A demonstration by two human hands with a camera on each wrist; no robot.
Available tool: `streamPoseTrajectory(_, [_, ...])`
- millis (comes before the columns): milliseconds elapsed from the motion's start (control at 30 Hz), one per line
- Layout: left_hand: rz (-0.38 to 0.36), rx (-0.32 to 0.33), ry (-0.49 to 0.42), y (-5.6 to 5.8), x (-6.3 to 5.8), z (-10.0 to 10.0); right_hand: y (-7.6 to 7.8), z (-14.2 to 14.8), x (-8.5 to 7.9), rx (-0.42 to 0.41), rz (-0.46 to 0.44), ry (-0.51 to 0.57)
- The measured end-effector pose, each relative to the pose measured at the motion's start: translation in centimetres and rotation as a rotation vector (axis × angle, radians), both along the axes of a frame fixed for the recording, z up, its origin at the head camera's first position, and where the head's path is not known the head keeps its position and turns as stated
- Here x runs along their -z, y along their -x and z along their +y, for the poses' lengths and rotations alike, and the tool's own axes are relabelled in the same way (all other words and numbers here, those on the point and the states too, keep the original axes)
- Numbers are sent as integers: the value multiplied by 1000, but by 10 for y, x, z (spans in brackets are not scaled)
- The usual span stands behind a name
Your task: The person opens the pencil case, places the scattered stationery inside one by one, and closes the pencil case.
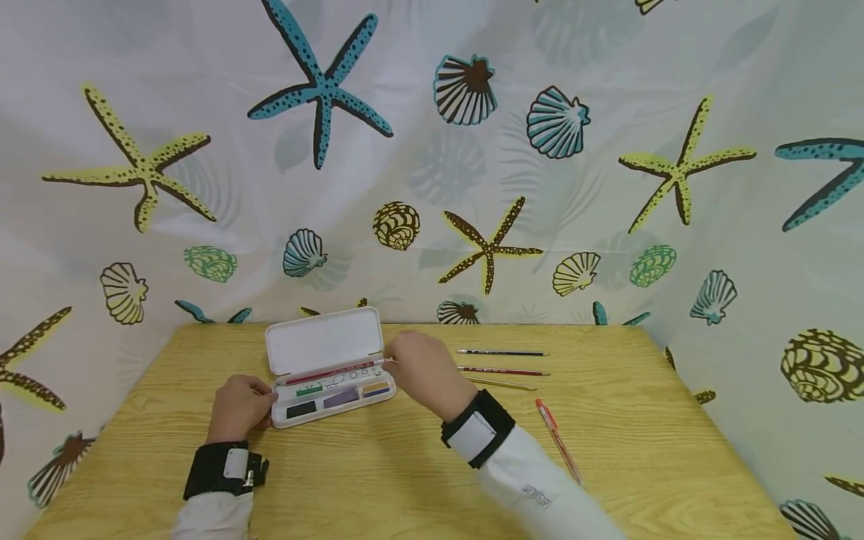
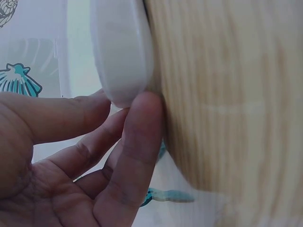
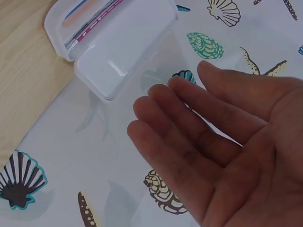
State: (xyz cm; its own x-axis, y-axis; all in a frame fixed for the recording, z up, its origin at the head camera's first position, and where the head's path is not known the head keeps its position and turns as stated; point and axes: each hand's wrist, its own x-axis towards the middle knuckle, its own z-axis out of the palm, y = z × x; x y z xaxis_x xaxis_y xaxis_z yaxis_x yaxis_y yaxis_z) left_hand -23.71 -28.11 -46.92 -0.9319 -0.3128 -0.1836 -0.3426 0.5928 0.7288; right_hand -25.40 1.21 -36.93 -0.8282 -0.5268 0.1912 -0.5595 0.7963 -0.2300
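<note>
An open white pencil case (image 1: 327,416) lies on the wooden table with its lid (image 1: 324,341) tipped back. My left hand (image 1: 236,409) pinches the case's left end; in the left wrist view thumb and a finger meet its rounded white corner (image 2: 124,61). Along the hinge side inside lies a red pencil (image 1: 331,373), also visible in the right wrist view. In front of it sit a small green piece (image 1: 310,391), a black block (image 1: 301,410), a purple piece (image 1: 340,397) and an orange-and-blue eraser (image 1: 376,388). My right hand (image 1: 428,371) hovers by the case's right end, fingers relaxed and holding nothing.
Right of the case, a dark pencil (image 1: 502,352), a red pencil (image 1: 502,370) and a yellowish pencil (image 1: 502,384) lie roughly parallel. Closer to me rests a red-capped pen (image 1: 559,441). A shell-and-starfish patterned cloth (image 1: 418,172) hangs behind the table (image 1: 628,420).
</note>
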Motion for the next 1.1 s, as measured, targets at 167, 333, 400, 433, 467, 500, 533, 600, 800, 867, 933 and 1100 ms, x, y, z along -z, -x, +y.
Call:
streamPoseTrajectory(167, [5, 0, 14, 1, 1, -1, -3, 19, 3, 43, -7, 25])
streamPoseTrajectory(333, [13, 1, 12, 1, 2, -2, -8, 40, 9, 101, -20, 46])
streamPoseTrajectory(400, [14, 1, 10, 1, 2, -2, -8, 49, 12, 128, -29, 49])
streamPoseTrajectory(433, [15, 1, 9, 2, 2, -2, -8, 53, 13, 140, -31, 50])
streamPoseTrajectory(467, [17, 1, 7, 2, 1, -2, -9, 58, 14, 152, -34, 57])
streamPoseTrajectory(500, [17, 1, 5, 1, 1, -2, -9, 63, 16, 162, -37, 63])
streamPoseTrajectory(533, [16, 1, 5, 1, 1, -2, -10, 67, 17, 170, -43, 72])
streamPoseTrajectory(600, [13, 1, 2, 1, 0, -2, -12, 77, 18, 190, -53, 93])
streamPoseTrajectory(800, [3, 4, -1, 1, 1, -1, -19, 107, 18, 246, -89, 143])
streamPoseTrajectory(867, [0, 4, 1, 0, 1, 0, -20, 117, 17, 270, -100, 139])
streamPoseTrajectory(933, [1, 5, 2, 0, 0, 0, -21, 129, 16, 304, -101, 121])
streamPoseTrajectory(1100, [12, 6, 4, 0, 0, 0, -22, 158, 18, 386, -120, 83])
